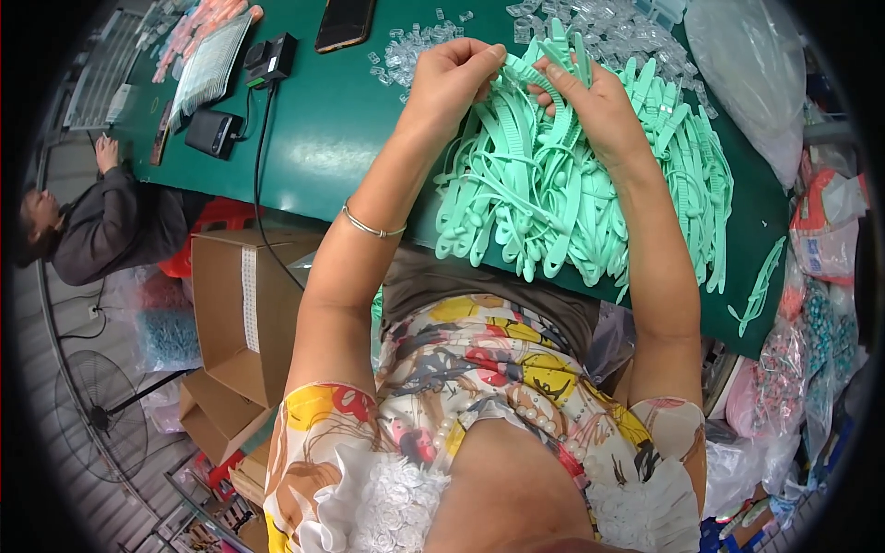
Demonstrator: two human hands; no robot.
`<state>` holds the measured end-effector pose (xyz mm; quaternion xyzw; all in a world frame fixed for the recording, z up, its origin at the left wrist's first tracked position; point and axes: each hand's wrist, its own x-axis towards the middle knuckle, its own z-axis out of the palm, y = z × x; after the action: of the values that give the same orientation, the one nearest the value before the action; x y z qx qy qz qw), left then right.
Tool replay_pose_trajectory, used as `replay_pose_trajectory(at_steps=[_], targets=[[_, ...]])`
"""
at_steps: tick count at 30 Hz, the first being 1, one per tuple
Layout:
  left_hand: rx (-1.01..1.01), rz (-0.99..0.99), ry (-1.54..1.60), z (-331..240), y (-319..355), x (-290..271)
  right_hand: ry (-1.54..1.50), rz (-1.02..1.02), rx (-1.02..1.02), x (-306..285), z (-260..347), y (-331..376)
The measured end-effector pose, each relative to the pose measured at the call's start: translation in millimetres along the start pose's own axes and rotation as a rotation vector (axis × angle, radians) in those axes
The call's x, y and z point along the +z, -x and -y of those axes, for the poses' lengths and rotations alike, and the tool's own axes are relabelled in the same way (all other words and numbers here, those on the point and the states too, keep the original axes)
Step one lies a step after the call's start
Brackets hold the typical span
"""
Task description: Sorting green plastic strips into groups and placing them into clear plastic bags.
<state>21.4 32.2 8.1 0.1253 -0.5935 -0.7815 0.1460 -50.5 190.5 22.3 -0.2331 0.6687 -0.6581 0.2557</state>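
Observation:
A large heap of mint-green plastic straps (516,198), with ridges and rounded ends, lies at the table's near edge and partly hangs over it. My left hand (454,77) is closed in a pinch at the heap's far left, on the end of a ridged strap (527,76). That strap runs across to my right hand (590,100), whose fingers and thumb are closed round it and other straps. Some upright strap ends (560,44) rise above the right fingers. Small clear plastic clips (599,35) lie scattered just beyond both hands. My fingers hide part of what they grip.
On the green table (318,129) are a phone (345,22), a black box-like device (269,59) with a cable and a black power bank (214,134). A clear bag (747,83) stands far right. Another person (115,221) sits at left, near open cartons (244,313).

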Motion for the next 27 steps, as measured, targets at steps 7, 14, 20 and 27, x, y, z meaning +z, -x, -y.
replay_pose_trajectory(at_steps=[7,14,20,27], targets=[[0.078,-0.01,-0.28,1.5,-15.2,-7.2,-0.12,-0.129,-0.074,-8.3,-9.9,-7.2],[0.233,-0.138,-0.357,-2.1,-9.4,-23.0,-0.315,0.001,-0.027,-8.7,-3.8,-5.7],[0.226,-0.103,-0.803,-13.0,24.8,-89.7,-0.281,0.065,0.013,-6.7,4.4,-3.8],[0.33,-0.193,-1.271,2.5,37.8,-88.9,-0.19,0.11,-0.029,-5.3,4.1,-4.1]])
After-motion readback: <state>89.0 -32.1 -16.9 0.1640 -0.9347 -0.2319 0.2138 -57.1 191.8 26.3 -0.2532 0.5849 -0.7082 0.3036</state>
